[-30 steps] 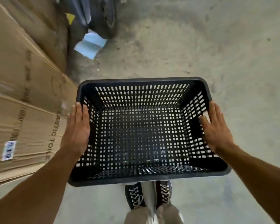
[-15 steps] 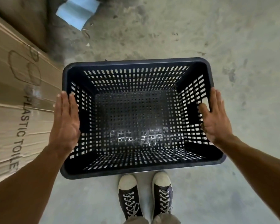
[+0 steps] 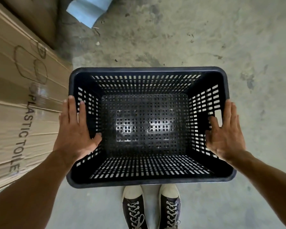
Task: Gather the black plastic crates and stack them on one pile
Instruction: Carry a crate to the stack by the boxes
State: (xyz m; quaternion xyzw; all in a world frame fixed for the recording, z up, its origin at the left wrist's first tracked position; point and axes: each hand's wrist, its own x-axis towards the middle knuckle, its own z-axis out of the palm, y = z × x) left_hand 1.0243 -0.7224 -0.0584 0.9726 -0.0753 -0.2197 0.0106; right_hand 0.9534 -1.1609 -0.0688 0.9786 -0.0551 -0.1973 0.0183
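One black plastic crate (image 3: pixel 147 70) with perforated walls and floor fills the middle of the head view, open side up and empty. My left hand (image 3: pixel 74 129) lies flat against its left wall, fingers outside and thumb hooked over the rim. My right hand (image 3: pixel 226 134) grips the right wall the same way, thumb inside near the handle slot. The crate is held level between both palms, in front of my feet. Whether it rests on anything below is hidden by its floor.
Stacked cardboard boxes (image 3: pixel 15 96) printed with black letters line the left side, close to my left arm. A blue sheet (image 3: pixel 89 9) lies on the concrete floor (image 3: pixel 205 38) at the top. My two dark laced shoes (image 3: pixel 152 209) stand just behind the crate.
The crate has dropped lower and I now look straight down into it. My hands stay on its sides, thumbs further inside. My feet have come side by side.
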